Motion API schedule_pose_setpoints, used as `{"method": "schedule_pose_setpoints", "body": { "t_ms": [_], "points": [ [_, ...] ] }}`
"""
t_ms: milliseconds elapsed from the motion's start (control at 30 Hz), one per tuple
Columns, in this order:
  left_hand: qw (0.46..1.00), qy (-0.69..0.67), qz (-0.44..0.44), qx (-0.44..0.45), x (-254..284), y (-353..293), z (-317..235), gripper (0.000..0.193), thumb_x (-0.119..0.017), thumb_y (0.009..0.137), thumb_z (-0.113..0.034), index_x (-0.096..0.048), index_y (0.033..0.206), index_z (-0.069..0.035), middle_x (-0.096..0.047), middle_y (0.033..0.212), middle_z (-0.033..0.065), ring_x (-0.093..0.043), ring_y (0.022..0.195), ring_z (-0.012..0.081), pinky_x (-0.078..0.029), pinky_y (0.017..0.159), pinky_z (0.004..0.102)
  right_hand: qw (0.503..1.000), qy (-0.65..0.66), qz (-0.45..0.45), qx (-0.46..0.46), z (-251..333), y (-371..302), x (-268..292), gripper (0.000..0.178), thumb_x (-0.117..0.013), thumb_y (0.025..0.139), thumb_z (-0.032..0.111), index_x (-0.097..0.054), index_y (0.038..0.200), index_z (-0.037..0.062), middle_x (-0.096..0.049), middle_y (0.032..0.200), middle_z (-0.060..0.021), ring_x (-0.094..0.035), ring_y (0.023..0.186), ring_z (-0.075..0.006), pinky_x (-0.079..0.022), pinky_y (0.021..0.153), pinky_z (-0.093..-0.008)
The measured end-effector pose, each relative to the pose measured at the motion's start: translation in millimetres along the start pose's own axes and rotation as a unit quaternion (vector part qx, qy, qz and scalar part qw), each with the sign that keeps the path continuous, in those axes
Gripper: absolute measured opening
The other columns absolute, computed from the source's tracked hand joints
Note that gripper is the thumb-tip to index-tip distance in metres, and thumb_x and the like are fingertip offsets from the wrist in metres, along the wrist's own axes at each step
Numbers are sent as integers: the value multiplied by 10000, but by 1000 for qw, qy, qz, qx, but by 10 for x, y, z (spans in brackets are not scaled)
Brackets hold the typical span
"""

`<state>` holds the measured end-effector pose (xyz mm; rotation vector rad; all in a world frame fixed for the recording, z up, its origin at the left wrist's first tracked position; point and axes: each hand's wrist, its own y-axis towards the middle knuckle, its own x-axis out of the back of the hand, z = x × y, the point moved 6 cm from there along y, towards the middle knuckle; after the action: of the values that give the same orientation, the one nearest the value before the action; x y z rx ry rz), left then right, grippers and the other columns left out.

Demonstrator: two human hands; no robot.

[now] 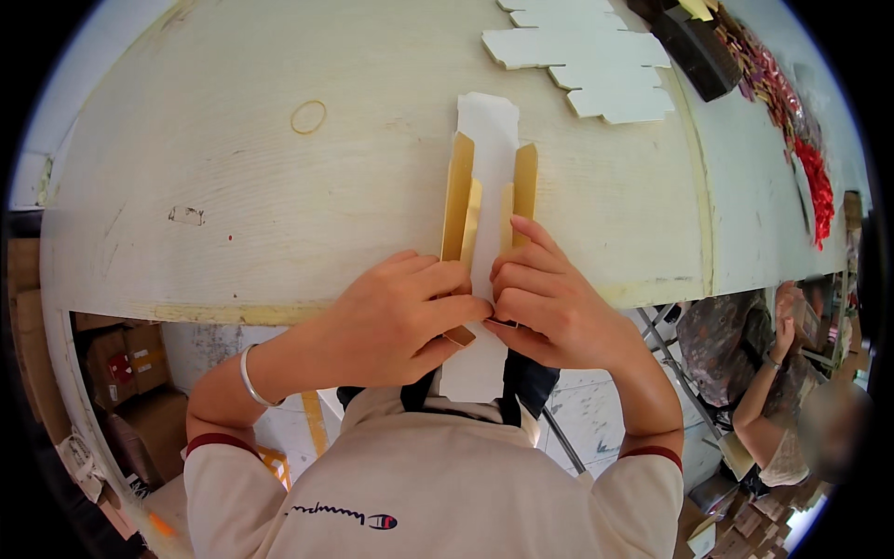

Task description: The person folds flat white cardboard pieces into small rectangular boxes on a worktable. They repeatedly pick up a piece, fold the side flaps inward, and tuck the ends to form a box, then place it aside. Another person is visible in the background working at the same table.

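Carton (489, 177), part-folded, lies over the desk's (233, 186) near edge, between the hands. Left hand (414, 312) pinches its left wall, whose gold face looks smooth, perhaps slippery. The white middle panel should be light, stiff card — easily creased. Right hand (559, 307) pinches the right wall; the 2 walls' folds seem the firmest hold.

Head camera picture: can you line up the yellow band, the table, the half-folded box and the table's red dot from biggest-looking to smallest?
1. Table
2. Half-folded box
3. Yellow band
4. Red dot
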<state>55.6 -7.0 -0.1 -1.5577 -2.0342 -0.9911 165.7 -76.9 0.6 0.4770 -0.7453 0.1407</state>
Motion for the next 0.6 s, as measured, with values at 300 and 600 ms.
{"method": "schedule_pose_setpoints", "body": {
  "t_ms": [300, 600],
  "points": [
    [998, -11, -65, 11, -45, 1, 76, 65, -730, 733, -58, -675, 763, -75, -529, 733, 20, -526, 580, 191, -406, 517, 324, 996, -50, -48, -53, 113, -182, 202, 312, -745, 688, 60, -637, 982, 56, -526, 1202, -169, -509, 1194, -385, -321, 1091, -556],
    [998, 6, -60, 15, -61, 0, 69, 147, -748, 691, 3, -702, 818, -57, -544, 722, 25, -512, 574, 175, -389, 487, 302, 930, -350, -93, 62, 234, -581, -218, 231, -720, 734, 60, -652, 949, 109, -609, 1212, -109, -599, 1075, -260, -536, 838, -387]
  ]
}}
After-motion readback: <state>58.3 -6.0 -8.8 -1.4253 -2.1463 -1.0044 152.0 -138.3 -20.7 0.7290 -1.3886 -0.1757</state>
